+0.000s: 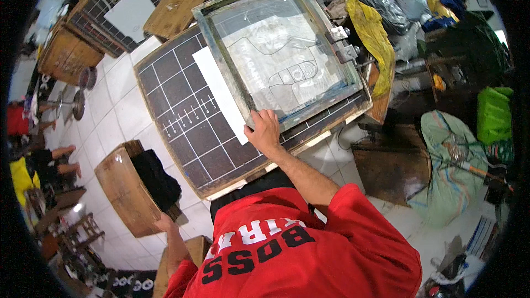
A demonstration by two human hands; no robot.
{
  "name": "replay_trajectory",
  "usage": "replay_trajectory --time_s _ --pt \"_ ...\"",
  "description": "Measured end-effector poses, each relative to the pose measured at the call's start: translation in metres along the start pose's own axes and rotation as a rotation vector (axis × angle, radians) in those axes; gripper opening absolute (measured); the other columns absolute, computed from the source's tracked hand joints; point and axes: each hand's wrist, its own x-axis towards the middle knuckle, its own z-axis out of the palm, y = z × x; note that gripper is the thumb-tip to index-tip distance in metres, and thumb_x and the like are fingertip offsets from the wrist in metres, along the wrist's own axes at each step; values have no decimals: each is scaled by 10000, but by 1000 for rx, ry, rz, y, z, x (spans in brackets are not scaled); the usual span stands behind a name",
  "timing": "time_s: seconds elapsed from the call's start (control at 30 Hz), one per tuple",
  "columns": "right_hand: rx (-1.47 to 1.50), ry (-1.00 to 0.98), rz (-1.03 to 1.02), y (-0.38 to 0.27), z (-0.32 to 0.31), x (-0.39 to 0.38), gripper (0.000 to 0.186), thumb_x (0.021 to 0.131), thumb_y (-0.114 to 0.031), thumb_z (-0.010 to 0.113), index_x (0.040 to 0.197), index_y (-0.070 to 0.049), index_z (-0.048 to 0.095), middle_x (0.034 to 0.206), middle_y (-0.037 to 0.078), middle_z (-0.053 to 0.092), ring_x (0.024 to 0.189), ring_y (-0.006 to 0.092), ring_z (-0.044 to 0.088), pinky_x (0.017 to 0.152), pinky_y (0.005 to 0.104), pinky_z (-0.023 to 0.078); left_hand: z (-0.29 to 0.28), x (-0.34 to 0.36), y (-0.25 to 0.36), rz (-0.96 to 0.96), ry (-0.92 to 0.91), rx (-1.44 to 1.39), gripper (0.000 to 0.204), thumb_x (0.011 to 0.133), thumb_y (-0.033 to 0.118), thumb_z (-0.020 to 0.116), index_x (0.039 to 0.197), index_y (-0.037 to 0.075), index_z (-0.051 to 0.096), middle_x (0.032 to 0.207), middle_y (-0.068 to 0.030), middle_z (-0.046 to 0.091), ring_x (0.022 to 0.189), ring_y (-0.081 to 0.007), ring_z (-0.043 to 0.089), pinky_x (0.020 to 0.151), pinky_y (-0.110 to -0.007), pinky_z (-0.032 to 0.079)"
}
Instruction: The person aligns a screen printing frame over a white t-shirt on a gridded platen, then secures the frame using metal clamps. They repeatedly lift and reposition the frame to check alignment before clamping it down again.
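A screen-printing frame [342, 44] with a line drawing on its mesh rests over a dark gridded board [174, 85]. My right hand [265, 132] has its fingers curled over the frame's near-left corner. A white rectangular sheet [212, 91] lies on the board, partly under the frame. Low at the left, my left hand [165, 223] grips the near end of a wooden board [121, 193], beside folded black cloth [157, 176]. Two metal clamps [342, 47] sit on the frame's right side.
Wooden boxes [72, 49], gridded boards and a white panel [130, 14] stand at back left. Plastic bags [375, 5], yellow cloth [367, 38], a pale sack [444, 182] and a green bag [491, 116] crowd the right. Other people's legs [61, 165] show at far left on the tiled floor.
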Motion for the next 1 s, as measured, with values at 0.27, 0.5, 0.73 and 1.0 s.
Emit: replay_trajectory --time_s 0.27,0.5,0.73,1.0 --pt "-41 190 105 -38 -8 -8 446 728 -146 755 1124 32 657 958 155 567 976 346 516 847 472 421 48 146 92 733 -232 244 649 853 275 695 1351 -72 465 1290 -321 546 1214 -418 547 1048 -471 419" --pt "-43 340 200 -75 -54 -12 432 772 -118 738 1164 30 635 964 139 548 986 321 511 847 461 409 75 195 243 936 -205 11 625 876 183 668 1393 -60 413 1204 -278 551 1054 -376 579 928 -457 473" --pt "-33 405 159 -90 -105 -15 403 820 -112 722 1188 23 630 986 122 569 993 294 521 863 440 414 76 40 298 1225 -117 -149 603 896 154 671 1413 -24 417 1277 -247 523 1164 -380 536 1028 -463 415" --pt "-141 470 181 -109 -177 -4 328 883 -142 656 1197 -49 645 947 105 617 977 295 557 878 420 409 95 -35 405 1699 -220 -198 571 893 180 683 1391 5 467 1306 -249 496 1223 -417 471 1057 -489 367"
